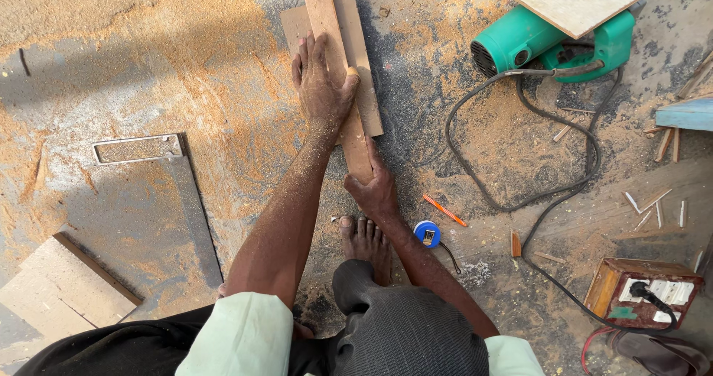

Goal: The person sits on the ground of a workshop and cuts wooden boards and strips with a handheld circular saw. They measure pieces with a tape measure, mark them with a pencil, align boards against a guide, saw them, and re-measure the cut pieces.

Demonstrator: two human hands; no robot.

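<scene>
Two hands are seen on one narrow wooden strip [336, 56], laid over one wider board [364, 64] on the sawdust-covered floor [186, 64]. The left hand [321, 86] is pressed flat, fingers together, on the strip's middle; the right hand [375, 190] is clenched around its near end. One green power tool [520, 41], one blue tape measure [427, 233], one orange pencil [444, 210] and one socket box [642, 293] are noted to the right.
</scene>
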